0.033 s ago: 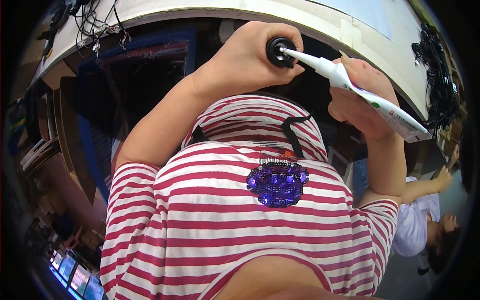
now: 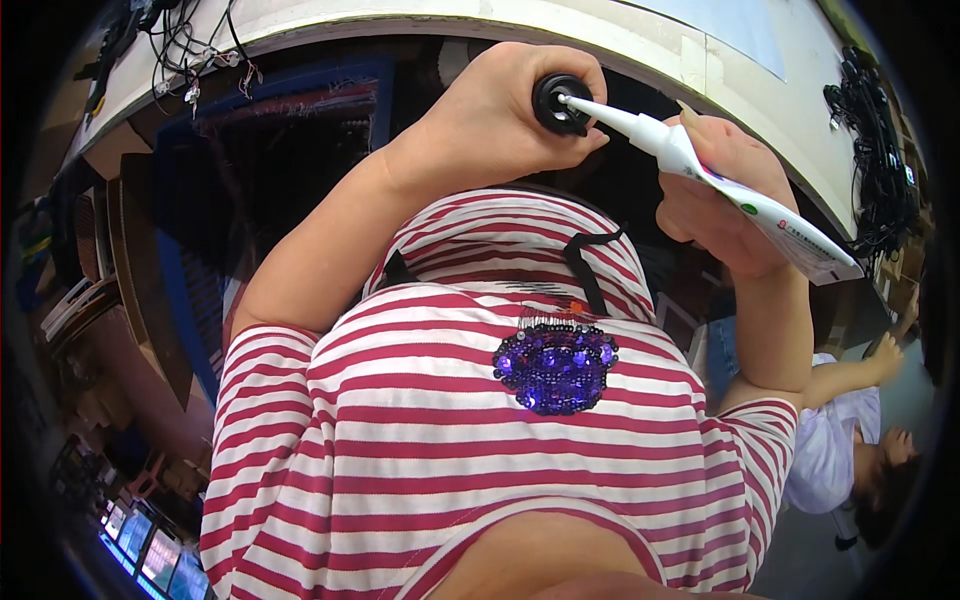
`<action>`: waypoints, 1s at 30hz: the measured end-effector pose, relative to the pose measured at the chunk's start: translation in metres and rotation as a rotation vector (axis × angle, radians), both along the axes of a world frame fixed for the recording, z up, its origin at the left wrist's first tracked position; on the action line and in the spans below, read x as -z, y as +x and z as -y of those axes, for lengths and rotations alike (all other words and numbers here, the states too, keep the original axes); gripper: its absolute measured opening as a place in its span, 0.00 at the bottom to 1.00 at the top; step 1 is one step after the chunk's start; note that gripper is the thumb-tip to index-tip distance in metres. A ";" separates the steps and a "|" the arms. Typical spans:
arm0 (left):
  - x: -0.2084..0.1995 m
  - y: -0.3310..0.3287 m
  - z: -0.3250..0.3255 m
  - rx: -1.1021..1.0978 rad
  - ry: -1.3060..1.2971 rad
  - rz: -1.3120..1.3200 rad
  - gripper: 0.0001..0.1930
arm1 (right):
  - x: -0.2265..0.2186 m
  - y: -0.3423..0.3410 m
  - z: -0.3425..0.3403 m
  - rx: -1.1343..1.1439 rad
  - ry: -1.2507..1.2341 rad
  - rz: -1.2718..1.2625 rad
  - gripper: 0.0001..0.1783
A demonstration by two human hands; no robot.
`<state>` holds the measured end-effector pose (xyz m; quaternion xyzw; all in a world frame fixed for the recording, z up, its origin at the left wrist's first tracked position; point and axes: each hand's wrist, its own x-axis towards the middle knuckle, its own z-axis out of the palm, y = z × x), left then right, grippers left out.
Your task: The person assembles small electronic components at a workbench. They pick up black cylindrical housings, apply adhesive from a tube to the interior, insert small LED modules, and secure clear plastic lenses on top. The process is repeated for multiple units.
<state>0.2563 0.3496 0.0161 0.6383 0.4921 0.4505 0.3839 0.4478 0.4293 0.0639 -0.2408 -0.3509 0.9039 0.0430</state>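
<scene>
My left hand (image 2: pixel 515 105) is wrapped round a black cylindrical part (image 2: pixel 547 112), its round open end turned toward me. Something pale and shiny shows inside that opening; its kind is too small to tell. In my right hand (image 2: pixel 728 195) is a white squeeze tube (image 2: pixel 790 232) with a long tapered nozzle (image 2: pixel 612 118). The nozzle points left, its tip at the opening of the black part, with a small white blob at the tip. My right fingers close round the tube's shoulder, while its flat tail sticks out toward the lower right.
A pale worktable edge (image 2: pixel 690 50) curves across the top. Loose cables (image 2: pixel 195 60) hang at the upper left, and a bundle of black cables (image 2: pixel 868 150) lies at the right. A blue crate (image 2: pixel 185 270) stands below the table on the left. Another person (image 2: pixel 835 450) sits at the lower right.
</scene>
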 end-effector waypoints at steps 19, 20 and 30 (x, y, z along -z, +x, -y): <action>0.001 0.002 -0.003 -0.013 -0.065 0.042 0.11 | -0.015 -0.012 -0.005 -0.067 0.286 0.180 0.15; -0.001 0.003 -0.004 -0.016 -0.082 0.038 0.11 | -0.015 -0.010 -0.006 -0.100 0.220 0.150 0.14; -0.027 0.002 -0.016 0.038 -0.291 0.313 0.19 | -0.023 0.003 -0.043 0.358 0.590 0.028 0.17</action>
